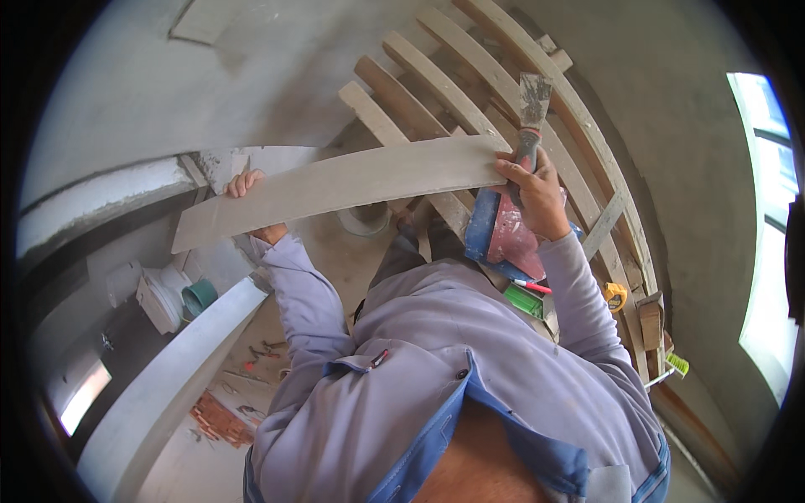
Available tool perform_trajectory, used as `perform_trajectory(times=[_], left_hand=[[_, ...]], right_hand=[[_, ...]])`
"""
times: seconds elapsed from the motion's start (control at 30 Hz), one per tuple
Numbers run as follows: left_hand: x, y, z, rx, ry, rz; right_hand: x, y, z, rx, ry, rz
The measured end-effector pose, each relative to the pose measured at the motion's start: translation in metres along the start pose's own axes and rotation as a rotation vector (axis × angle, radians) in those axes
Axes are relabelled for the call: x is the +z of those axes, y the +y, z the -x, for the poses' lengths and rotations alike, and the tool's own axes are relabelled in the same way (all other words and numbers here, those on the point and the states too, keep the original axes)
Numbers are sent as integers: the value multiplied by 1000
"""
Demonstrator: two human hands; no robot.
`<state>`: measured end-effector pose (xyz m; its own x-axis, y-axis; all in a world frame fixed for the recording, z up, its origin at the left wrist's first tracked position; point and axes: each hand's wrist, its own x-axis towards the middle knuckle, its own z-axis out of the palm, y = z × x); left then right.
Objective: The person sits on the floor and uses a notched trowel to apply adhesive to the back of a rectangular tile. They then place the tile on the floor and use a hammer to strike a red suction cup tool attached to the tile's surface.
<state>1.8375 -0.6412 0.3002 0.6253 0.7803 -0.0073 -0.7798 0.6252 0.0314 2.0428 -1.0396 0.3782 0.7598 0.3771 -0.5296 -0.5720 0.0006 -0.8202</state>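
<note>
A long pale grey strip of board (352,180) spans the space in front of me, tilted up toward the right. My left hand (245,184) is closed around its left part, fingers over the far edge and the rest below the near edge. My right hand (545,201) is closed on the dark handle of a putty knife (534,105), whose stained metal blade points away from me. The fingers of that hand also touch the board's right end. Beneath my right forearm lies a red and blue bag or package (511,239).
Long timber beams (453,71) lean along the far right wall. A yellow tape measure (615,297), a red pen (532,287) and a green brush (677,364) lie at the right. On the left are a green cup (199,297), a white ledge (172,381) and reddish scraps (220,419) on the floor.
</note>
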Motion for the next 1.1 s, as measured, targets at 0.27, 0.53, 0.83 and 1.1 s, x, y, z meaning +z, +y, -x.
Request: perform_trajectory(times=[0.27,0.53,0.83,1.1], left_hand=[[66,-4,-14,260,264,-712],[85,-29,-46,403,500,-865],[93,-34,-47,409,558,-880],[61,-11,-63,364,568,-727]], right_hand=[[-27,-76,38,-869,70,1190],[-65,-100,34,-917,-302,1609],[7,-107,8,-1120,-575,1647],[-9,-126,3,-1001,-642,1667]])
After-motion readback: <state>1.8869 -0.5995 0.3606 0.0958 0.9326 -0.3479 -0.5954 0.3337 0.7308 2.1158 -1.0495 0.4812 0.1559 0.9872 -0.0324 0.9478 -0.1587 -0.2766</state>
